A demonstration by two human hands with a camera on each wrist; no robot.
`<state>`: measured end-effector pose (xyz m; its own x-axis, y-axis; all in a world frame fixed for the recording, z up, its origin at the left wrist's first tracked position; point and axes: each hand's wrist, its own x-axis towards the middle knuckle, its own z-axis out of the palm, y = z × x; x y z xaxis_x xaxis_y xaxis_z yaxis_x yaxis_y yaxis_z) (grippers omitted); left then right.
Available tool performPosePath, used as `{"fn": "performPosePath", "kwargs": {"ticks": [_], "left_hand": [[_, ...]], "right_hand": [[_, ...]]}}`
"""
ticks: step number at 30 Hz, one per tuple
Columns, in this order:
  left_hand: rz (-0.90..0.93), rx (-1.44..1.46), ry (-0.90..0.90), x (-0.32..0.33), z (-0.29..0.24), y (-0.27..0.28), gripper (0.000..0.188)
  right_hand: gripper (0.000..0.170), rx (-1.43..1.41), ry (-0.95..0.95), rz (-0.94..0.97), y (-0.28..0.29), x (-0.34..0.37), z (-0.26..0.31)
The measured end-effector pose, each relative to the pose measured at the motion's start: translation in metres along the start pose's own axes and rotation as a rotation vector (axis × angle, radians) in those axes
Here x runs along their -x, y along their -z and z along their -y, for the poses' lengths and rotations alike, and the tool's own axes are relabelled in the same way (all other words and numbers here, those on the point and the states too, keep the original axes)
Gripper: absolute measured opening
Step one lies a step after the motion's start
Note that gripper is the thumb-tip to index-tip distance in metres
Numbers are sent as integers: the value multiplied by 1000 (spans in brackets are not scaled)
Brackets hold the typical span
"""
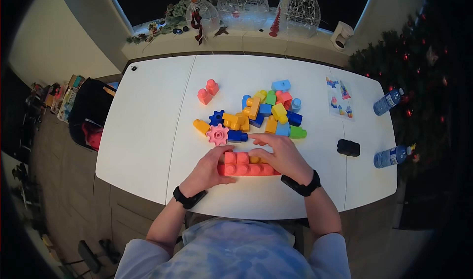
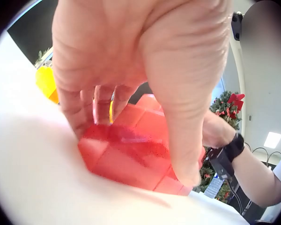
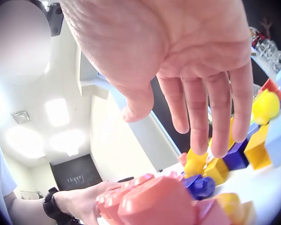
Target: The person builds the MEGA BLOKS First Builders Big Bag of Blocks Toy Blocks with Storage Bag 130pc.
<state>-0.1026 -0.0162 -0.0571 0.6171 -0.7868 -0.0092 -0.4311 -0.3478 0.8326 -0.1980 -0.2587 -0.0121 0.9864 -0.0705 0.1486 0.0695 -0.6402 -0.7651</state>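
Observation:
A low build of coral-red toy building blocks (image 1: 249,170) lies along the near side of the table. My left hand (image 1: 204,169) grips its left end, thumb on the near side and fingers round the far side, as the left wrist view shows. Over the right end hovers my right hand (image 1: 287,157), fingers extended and nothing held in them. Partly under its thumb, a yellow-orange block (image 1: 254,159) shows beside the upper red blocks. Just beyond the build lie a dark blue block (image 1: 237,136) and a pink gear (image 1: 217,135).
Behind the hands spreads a loose pile of coloured blocks, among them a yellow block (image 1: 279,113) and a green block (image 1: 297,132). Two red blocks (image 1: 208,92) sit apart. Rightward are a picture sheet (image 1: 340,99), a black case (image 1: 348,148) and water bottles (image 1: 389,157).

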Motion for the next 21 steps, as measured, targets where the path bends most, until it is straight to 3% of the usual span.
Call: {"fn": "performPosePath", "kwargs": {"ticks": [1, 5, 9, 11, 15, 18, 21], "left_hand": [[4, -73, -59, 0, -3, 5, 99], [23, 11, -52, -5, -24, 66, 108], [-291, -151, 10, -63, -9, 121, 68], [-384, -327, 39, -104, 10, 131, 64], [-414, -494, 174, -154, 53, 119, 58], [-261, -524, 275, -163, 62, 116, 50], [-383, -484, 196, -142, 18, 114, 36]], "right_hand": [[43, -53, -92, -31, 9, 4, 0], [40, 37, -171, -149, 36, 30, -14], [37, 98, -239, -158, 39, 49, -26], [36, 92, -235, -165, 36, 52, -26], [34, 54, -201, -199, 29, 55, -26], [32, 47, -200, -211, 32, 59, -26], [32, 36, -175, -230, 37, 59, -24]]}}
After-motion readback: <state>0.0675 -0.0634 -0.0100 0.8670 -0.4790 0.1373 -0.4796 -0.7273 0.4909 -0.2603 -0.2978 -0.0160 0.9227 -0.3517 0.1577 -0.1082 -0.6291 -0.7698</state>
